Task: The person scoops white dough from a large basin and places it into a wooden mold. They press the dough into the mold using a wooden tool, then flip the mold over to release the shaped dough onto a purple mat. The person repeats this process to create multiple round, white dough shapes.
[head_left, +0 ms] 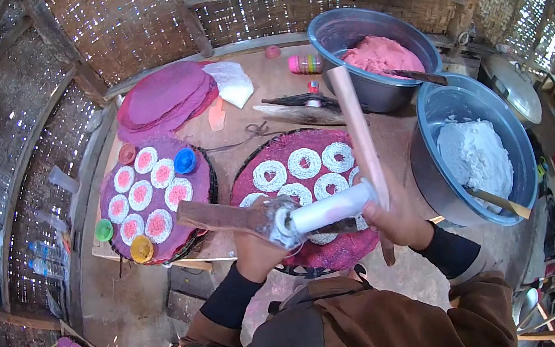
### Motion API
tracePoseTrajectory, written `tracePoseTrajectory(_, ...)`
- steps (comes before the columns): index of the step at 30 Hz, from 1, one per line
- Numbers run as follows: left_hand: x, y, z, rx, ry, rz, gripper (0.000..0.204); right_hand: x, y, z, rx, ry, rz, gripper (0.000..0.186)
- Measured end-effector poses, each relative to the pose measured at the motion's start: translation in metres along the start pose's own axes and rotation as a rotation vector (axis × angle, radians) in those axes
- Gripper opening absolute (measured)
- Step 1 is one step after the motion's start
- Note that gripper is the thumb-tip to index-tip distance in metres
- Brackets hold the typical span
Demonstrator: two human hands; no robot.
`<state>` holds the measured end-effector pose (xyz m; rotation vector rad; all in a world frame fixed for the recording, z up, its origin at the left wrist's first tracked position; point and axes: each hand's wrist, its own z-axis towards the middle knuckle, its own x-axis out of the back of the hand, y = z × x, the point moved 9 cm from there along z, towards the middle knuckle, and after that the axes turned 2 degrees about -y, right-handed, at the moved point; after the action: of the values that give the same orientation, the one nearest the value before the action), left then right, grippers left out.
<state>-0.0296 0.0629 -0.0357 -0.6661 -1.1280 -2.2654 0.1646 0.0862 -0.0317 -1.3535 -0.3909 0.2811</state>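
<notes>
I hold a wooden hand press with a white plunger across my front. My left hand is wrapped round its body beside one wooden handle. At the plunger's far end, my right hand grips by the long upright crosspiece, its fingers partly hidden. Beneath the press lies a round maroon mat on a dark-rimmed tray, bearing several white lacy rings. The press and my hands cover some of them. To the left, a purple mat carries several white rings with pink centres.
Small coloured cups, including a blue one, edge the left mat. Behind are stacked purple sheets and a white bag. On the right stand a tub of pink dough and a tub of white dough, each with a stick.
</notes>
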Motion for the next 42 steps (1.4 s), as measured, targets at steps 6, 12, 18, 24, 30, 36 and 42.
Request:
tracePoseTrajectory(6,0.006,0.005,-0.011,0.137,-0.073,-0.075,0.032,-0.040,-0.063,0.006,0.353,-0.197,-0.570,0.095)
tracePoseTrajectory(12,-0.023,0.002,-0.048,0.256,-0.130,-0.249,0.059,-0.085,-0.035,-0.005,0.274,-0.344,-0.596,0.099)
tracePoseTrajectory(18,-0.004,-0.029,-0.025,0.225,0.045,-0.309,0.059,-0.081,0.028,0.022,-0.307,-0.641,0.017,0.087)
tracePoseTrajectory(24,0.056,-0.084,0.020,0.424,0.311,-1.549,0.081,-0.060,0.054,0.026,-0.561,-0.858,0.041,0.069)
tracePoseTrajectory(30,0.053,-0.091,0.019,-0.352,0.046,-2.095,0.067,-0.070,0.081,0.025,-0.894,-0.925,0.034,0.067)
tracePoseTrajectory(36,0.025,-0.128,-0.010,0.033,0.289,-2.059,0.036,-0.082,0.106,0.027,-0.899,-0.929,-0.177,0.069)
tracePoseTrajectory(42,0.033,-0.135,-0.019,-0.020,0.306,-1.956,0.029,-0.087,0.105,0.040,-0.737,-0.952,-0.427,0.075)
